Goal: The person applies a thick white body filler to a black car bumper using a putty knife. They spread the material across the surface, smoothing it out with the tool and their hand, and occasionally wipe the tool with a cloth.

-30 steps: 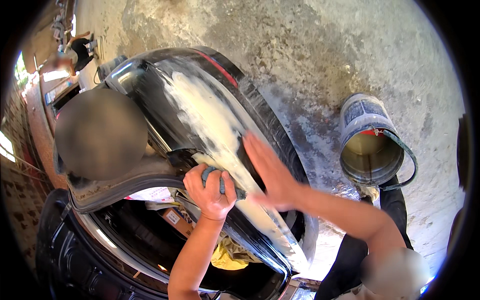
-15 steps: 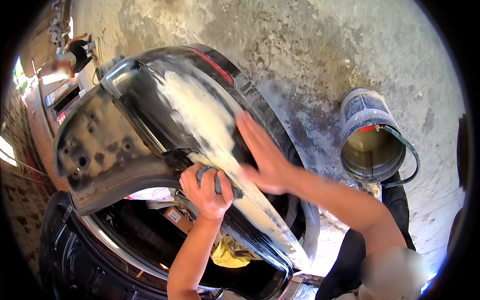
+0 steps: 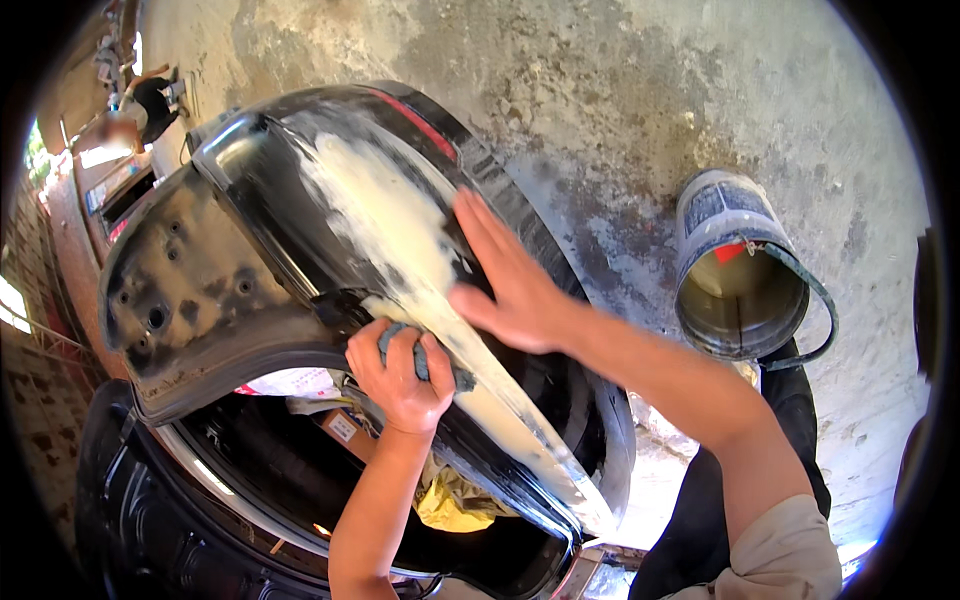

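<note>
Left hand [image 3: 408,398]'s curled tight round a blue-grey, spongy-looking pad [image 3: 420,363], off centre toward 8 o'clock; probably light and squishy, so I'd grip its sides. Right hand [image 3: 522,300]'s open over the cream-smeared black car panel [image 3: 380,215] toward 11.

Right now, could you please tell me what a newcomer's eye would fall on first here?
Most likely the long cream patch across the black car, near the middle of the view. Beside it, the left hand grips a grey pad, while the right hand is open at the patch's right side. Farther right, a scuffed bucket stands out against the stained floor.
</note>
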{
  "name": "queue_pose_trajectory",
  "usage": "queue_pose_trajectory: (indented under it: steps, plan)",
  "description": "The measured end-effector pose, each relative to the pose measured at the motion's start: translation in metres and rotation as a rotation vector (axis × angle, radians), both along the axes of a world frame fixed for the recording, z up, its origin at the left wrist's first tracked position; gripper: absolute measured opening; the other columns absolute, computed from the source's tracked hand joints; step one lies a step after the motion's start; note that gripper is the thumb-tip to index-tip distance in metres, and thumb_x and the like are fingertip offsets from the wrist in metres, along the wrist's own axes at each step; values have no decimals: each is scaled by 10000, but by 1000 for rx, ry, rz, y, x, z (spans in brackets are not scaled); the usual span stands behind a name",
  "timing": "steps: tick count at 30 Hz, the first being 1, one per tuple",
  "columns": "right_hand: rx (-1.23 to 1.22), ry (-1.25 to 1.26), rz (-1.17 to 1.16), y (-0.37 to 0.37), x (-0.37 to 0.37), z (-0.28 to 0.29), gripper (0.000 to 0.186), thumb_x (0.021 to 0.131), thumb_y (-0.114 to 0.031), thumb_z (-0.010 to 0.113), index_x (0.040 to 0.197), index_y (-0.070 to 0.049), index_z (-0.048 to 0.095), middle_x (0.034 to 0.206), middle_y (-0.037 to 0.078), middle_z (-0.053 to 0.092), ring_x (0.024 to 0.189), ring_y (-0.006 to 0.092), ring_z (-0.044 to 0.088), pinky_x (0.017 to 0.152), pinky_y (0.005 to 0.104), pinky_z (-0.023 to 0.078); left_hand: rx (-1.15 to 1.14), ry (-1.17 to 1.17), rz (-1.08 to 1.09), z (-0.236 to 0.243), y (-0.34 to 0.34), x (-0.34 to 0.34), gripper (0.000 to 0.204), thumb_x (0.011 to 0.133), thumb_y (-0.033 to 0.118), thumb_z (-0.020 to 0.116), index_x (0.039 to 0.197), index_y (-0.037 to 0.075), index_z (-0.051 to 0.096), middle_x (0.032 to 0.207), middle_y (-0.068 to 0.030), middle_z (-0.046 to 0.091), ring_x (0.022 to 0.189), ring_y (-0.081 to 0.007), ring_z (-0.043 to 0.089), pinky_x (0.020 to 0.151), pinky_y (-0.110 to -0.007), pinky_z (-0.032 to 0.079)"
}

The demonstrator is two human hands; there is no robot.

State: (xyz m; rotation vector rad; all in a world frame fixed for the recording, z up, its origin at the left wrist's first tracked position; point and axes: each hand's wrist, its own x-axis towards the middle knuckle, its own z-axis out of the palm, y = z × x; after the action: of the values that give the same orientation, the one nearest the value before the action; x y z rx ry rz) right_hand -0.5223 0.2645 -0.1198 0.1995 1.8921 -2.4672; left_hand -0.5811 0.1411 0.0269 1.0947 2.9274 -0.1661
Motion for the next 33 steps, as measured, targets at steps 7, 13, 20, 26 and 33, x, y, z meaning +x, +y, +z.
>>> queue_pose_trajectory:
  steps: [7, 13, 20, 26, 33]
  plan:
    - [12, -7, 170, -8, 74, 20, 1146, 884, -699, 560, 1607, 57, 89, 1667, 293, 99, 1557, 434, 107, 1245, 525, 139, 29, 18, 3, 0, 2, -2, 127, 843, 134, 647, 910, 28, 631, 965, -197, 580, 841, -366, 548, 746, -450, 434]
    - [16, 5, 21, 2, 11, 10, 1056, 906, -525, 647, 1591, 78, 118, 1653, 308, 138, 1544, 432, 160, 1253, 481, 158, 26, -23, 23, 0, -1, -1, 163, 840, 86, 587, 969, -12, 602, 958, -205, 564, 876, -386, 537, 807, -464, 434]
    - [37, -49, 152, 6, 50, 28, 1147, 850, -621, 636, 1600, 59, 97, 1667, 272, 115, 1553, 409, 131, 1249, 482, 145, 2, -70, -5, 4, 0, -2, 155, 854, 131, 570, 943, 10, 606, 976, -209, 556, 884, -389, 531, 805, -470, 426]
    - [10, -43, 76, 11, 18, 19, 1056, 919, -571, 612, 1585, 87, 122, 1651, 312, 136, 1550, 418, 151, 1248, 485, 165, -5, -33, 6, 2, -1, -3, 151, 820, 122, 565, 917, 10, 596, 934, -195, 567, 892, -384, 533, 794, -478, 423]
    - [16, -41, 147, 7, 40, 17, 1111, 906, -615, 592, 1592, 83, 68, 1662, 300, 96, 1556, 414, 118, 1259, 464, 136, 12, 3, -7, -1, -1, -3, 146, 787, 135, 598, 900, 46, 621, 959, -181, 577, 832, -350, 542, 743, -447, 422]
